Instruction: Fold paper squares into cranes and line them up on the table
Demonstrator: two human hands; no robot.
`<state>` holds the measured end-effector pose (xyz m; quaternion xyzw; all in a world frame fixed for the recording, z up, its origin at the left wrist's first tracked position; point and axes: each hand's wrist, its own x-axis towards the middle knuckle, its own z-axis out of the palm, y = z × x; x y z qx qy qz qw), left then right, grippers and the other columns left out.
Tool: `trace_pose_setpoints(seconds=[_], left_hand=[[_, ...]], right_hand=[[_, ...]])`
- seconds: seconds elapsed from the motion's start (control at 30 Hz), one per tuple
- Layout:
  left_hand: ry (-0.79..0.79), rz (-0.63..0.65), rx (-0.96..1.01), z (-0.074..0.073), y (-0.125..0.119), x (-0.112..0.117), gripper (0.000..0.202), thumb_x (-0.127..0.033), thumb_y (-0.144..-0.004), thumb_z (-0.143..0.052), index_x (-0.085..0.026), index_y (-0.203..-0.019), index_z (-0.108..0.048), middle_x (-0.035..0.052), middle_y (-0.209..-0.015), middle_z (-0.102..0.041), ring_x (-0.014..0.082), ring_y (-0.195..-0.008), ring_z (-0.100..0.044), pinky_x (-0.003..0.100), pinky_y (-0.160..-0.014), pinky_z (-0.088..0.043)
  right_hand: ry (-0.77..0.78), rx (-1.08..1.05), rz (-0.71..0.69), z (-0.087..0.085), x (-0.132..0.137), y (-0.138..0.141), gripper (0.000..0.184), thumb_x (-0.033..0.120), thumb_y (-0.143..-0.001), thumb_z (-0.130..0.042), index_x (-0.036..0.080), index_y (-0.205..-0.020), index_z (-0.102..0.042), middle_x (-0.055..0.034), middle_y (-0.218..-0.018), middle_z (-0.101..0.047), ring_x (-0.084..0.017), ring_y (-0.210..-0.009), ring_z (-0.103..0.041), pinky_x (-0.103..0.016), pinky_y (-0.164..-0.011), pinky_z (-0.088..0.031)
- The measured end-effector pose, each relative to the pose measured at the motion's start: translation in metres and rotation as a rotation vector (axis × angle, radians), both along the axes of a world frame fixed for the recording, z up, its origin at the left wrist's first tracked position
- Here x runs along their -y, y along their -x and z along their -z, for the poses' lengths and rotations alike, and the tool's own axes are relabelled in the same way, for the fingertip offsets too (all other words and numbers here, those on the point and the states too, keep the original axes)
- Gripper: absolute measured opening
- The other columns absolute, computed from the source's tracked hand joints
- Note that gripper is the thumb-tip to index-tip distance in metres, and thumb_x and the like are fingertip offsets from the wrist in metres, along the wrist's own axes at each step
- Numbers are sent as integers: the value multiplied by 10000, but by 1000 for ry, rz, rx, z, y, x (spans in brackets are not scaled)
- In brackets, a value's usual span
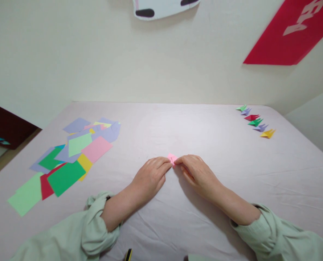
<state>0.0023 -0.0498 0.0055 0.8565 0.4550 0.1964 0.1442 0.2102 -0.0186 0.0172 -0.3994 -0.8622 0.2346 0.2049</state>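
Note:
A small folded pink paper piece [171, 158] lies on the pale cloth-covered table [194, 127], pinched between both hands. My left hand [150, 177] presses it from the left with fingertips closed on its edge. My right hand [196, 172] grips it from the right in the same pinch. Most of the paper is hidden under the fingers. Both forearms rest on the cloth, light green sleeves pushed up.
A loose spread of coloured paper sheets [69, 156] lies at the left: green, pink, lilac, yellow, red. A row of several small folded paper figures [255, 122] sits at the far right. A red banner [289, 32] hangs on the wall behind.

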Motion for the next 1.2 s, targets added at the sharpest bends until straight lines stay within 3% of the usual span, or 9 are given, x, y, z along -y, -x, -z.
trace_pose_setpoints(seconds=[0.33, 0.43, 0.6, 0.9, 1.07, 1.2], left_hand=[[4, -44, 10, 2, -1, -1, 406, -52, -870, -474, -173, -1252, -538, 89, -1294, -599, 229, -1217, -525, 423, -1049, -437], [24, -79, 38, -2, -2, 0, 349, -68, -888, -460, -188, -1203, -550, 78, -1221, -619, 226, -1155, -542, 416, -1001, -455], [35, -115, 63, -8, -7, 2, 221, -120, -925, -439, -197, -1091, -563, 67, -1078, -630, 223, -1038, -559, 402, -918, -466], [61, -171, 4, -6, -11, 0, 140, -203, -925, -500, -201, -1056, -548, 74, -1108, -590, 229, -1047, -530, 408, -917, -444], [42, -181, -3, -5, -11, -1, 101, -260, -936, -503, -199, -1010, -535, 62, -1050, -588, 227, -1005, -533, 394, -889, -440], [19, -206, -30, -4, -12, -1, 159, -336, -926, -540, -192, -991, -517, 60, -1006, -585, 229, -952, -534, 381, -846, -441]], right_hand=[[19, -49, -13, 0, 1, 1, 165, 106, -907, -468, 201, -970, -587, -59, -917, -651, -215, -873, -576, -369, -812, -430], [58, -188, 68, -2, -1, -1, 210, 104, -885, -457, 210, -1021, -577, -64, -989, -637, -208, -934, -579, -370, -848, -448], [313, -466, 269, -9, -14, -3, 200, 262, -931, -446, 213, -1081, -569, -69, -1106, -621, -190, -1003, -609, -366, -871, -494], [436, -443, 254, -11, -33, 18, 262, 232, -855, -489, 187, -1098, -577, -83, -1090, -619, -191, -1031, -588, -398, -906, -493], [781, -593, 326, -16, -42, 18, 236, 278, -832, -566, 209, -1056, -601, -74, -1090, -618, -193, -999, -611, -334, -764, -560], [956, -686, 376, -20, -43, 16, 169, 257, -844, -579, 194, -995, -626, -101, -1061, -647, -180, -914, -626, -320, -718, -572]])
